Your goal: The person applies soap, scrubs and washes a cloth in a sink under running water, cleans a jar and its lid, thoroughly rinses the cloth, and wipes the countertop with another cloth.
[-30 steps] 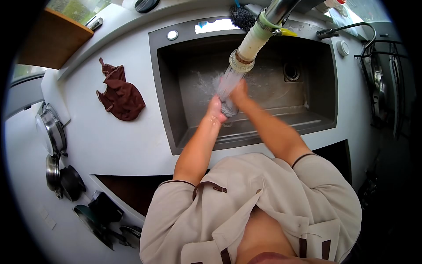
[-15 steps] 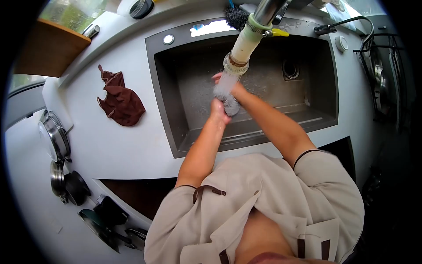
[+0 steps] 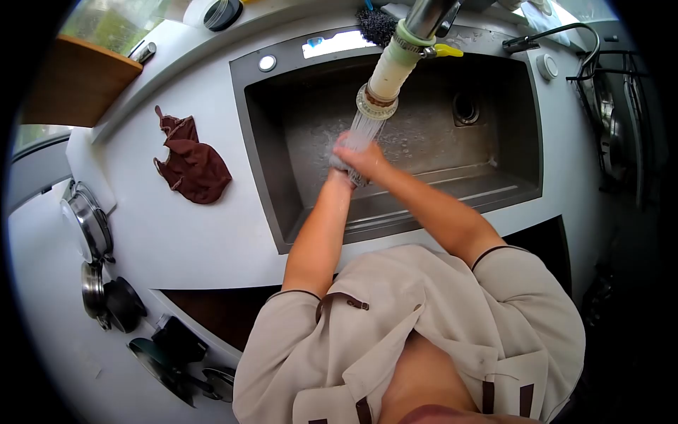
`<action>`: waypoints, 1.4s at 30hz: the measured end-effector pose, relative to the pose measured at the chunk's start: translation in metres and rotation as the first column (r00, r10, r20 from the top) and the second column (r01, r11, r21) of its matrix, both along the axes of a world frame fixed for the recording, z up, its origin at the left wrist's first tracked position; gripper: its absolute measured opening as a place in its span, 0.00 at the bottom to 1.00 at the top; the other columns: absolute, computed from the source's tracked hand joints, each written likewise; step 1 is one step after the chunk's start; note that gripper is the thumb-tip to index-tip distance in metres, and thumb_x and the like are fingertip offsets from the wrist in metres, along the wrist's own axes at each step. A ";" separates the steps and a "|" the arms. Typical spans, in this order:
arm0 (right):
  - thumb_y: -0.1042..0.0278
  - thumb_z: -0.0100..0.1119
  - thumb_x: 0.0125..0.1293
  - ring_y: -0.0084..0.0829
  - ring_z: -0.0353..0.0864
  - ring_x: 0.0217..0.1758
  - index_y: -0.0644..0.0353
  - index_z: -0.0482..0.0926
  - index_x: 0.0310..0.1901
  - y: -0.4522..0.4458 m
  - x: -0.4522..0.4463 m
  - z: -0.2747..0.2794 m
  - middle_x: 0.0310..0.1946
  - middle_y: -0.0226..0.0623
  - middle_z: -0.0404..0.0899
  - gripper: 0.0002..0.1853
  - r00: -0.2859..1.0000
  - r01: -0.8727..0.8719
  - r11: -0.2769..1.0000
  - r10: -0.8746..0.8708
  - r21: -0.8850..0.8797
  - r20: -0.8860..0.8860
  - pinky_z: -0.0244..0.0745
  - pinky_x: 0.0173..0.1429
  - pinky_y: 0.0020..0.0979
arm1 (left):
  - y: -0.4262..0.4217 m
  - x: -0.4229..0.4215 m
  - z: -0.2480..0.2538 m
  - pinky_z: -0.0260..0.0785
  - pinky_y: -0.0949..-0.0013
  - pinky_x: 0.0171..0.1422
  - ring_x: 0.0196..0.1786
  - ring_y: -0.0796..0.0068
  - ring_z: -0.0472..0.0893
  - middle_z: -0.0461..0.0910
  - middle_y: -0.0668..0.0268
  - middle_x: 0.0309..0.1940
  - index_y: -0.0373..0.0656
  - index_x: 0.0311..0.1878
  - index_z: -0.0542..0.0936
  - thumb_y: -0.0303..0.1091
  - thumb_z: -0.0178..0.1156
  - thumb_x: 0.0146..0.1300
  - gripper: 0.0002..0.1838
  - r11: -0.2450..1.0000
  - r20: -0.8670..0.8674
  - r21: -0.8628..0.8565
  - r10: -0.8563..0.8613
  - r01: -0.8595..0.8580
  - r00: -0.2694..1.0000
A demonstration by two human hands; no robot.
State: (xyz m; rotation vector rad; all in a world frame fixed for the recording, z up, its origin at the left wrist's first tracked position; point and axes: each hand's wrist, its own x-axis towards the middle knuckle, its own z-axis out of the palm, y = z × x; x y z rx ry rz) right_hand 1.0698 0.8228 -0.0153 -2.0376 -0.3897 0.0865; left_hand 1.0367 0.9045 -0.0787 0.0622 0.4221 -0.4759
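Both my hands are together under the running water in the dark grey sink [image 3: 519, 162]. My right hand [image 3: 371, 161] curls over my left hand [image 3: 341, 169], its fingers partly covered by the water. Between and below them shows something grey and ridged [image 3: 357, 178]; I cannot tell whether it is a scourer or splashing water. My left hand's fingers are mostly hidden under the stream and my right hand. Water falls from the hose-like faucet end [image 3: 387, 81] just above the hands.
Left of the sink a dark red cloth item with straps [image 3: 198, 166] lies on the white counter [image 3: 247, 258]. A black scrubber [image 3: 378, 27] and a yellow piece [image 3: 448, 50] are behind the sink. Pots [image 3: 88, 222] and pans stand at the lower left, with a rack [image 3: 607, 74] at the right.
My hands have come closer together. The right one has moved down and closed over the left, and the left has shifted slightly up and to the left.
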 end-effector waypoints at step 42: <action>0.52 0.61 0.53 0.49 0.80 0.42 0.57 0.82 0.37 0.008 -0.001 -0.017 0.37 0.45 0.82 0.17 0.995 0.023 0.971 0.002 -0.236 0.103 0.74 0.47 0.44 | -0.009 0.007 0.081 0.74 0.63 0.45 0.44 0.70 0.80 0.80 0.66 0.43 0.48 0.45 0.78 0.49 0.49 0.67 0.16 0.995 -0.237 0.098 0.054 -0.031 0.970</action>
